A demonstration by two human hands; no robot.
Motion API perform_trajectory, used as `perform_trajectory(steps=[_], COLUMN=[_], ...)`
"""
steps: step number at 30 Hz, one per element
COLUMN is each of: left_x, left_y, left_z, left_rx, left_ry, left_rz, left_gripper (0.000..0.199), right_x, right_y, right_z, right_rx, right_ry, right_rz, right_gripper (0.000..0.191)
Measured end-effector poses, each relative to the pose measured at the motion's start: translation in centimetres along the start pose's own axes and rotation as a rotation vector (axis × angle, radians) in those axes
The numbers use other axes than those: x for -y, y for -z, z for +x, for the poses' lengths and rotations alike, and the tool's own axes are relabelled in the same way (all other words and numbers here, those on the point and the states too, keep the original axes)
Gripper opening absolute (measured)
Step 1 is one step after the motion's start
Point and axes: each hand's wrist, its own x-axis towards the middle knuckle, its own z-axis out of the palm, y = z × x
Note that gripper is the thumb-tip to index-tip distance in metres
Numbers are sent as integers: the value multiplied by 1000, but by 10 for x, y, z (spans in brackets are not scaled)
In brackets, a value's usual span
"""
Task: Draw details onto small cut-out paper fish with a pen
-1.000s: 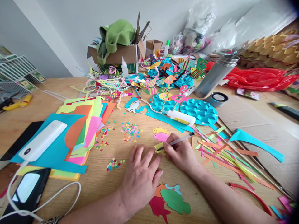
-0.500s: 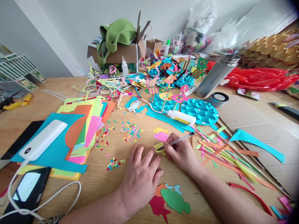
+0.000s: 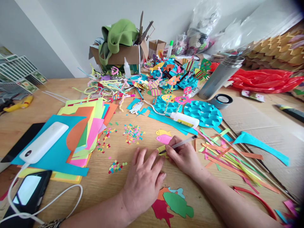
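A pen point(image 3: 181, 143) is pinched in my right hand point(image 3: 185, 156), its tip on a yellow-green paper fish point(image 3: 161, 148). Fingers of both hands partly cover that fish. My left hand point(image 3: 144, 179) lies flat with its fingers spread, fingertips at the fish's left edge. Just above are a pink paper fish point(image 3: 163, 138) and a yellow paper fish point(image 3: 162, 132), both with drawn faces. Nearer my body, a green fish cutout point(image 3: 178, 204) overlaps red, orange and light blue ones.
Coloured paper sheets point(image 3: 80, 126) and a white power bank point(image 3: 45, 142) lie left. Confetti point(image 3: 133, 133) is scattered beyond my left hand. A glue bottle point(image 3: 185, 119), blue textured discs point(image 3: 202, 113) and a metal flask point(image 3: 222, 77) stand or lie behind; paper strips point(image 3: 228, 155) are right.
The pen and the fingers of my right hand have shifted very slightly over the fish. My left hand has stayed in place.
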Motion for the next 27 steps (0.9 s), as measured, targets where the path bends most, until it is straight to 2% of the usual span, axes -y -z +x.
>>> perform_trajectory(steps=[7,13,27], left_x=[0,0,0], left_y=[0,0,0], left_z=[0,0,-1], left_rx=[10,4,1], left_ry=[7,2,0], left_rz=[-1,0,-4], left_gripper=[38,36,36], right_x=[1,0,0], right_y=[0,1,0], right_z=[1,1,1], right_rx=[-5,-67,-58], right_ry=[14,-37,-46], right_rz=[-1,34,15], right_gripper=[21,22,23])
